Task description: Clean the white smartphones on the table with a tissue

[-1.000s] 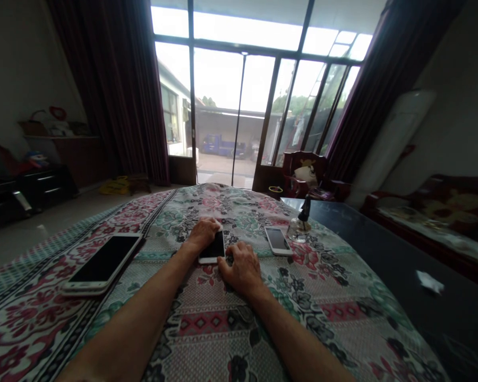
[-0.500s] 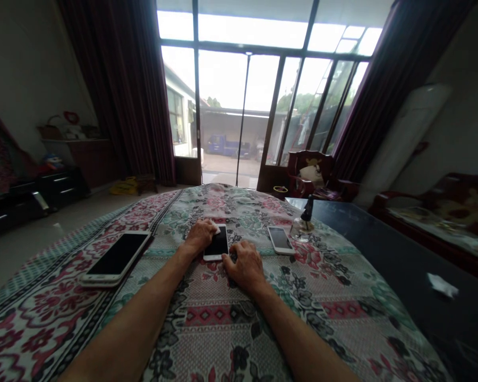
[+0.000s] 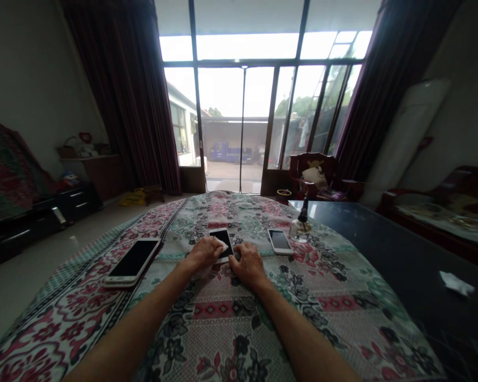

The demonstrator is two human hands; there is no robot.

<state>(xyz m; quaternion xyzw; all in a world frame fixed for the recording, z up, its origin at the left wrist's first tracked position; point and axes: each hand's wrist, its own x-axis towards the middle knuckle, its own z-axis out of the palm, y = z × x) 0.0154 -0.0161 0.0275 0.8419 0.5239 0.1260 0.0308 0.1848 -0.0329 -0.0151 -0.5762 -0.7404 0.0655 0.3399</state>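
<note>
A white-edged phone (image 3: 222, 237) with a dark screen lies on the flowered cloth (image 3: 239, 329) in front of me. My left hand (image 3: 205, 251) rests on its lower left part, fingers closed on a small white wipe (image 3: 222, 245) pressed to the screen. My right hand (image 3: 247, 263) sits curled at the phone's lower right corner, fingertips against its edge.
A larger phone (image 3: 133, 261) lies to the left, a smaller one (image 3: 280, 241) to the right beside a small glass bottle (image 3: 301, 226). A dark glossy table (image 3: 386, 249) with a crumpled white scrap (image 3: 456, 283) stands at right. Curtains and glass doors are ahead.
My left hand has slid down the phone toward me, uncovering the upper screen. The view has tilted upward and the right hand has stayed at the lower corner.
</note>
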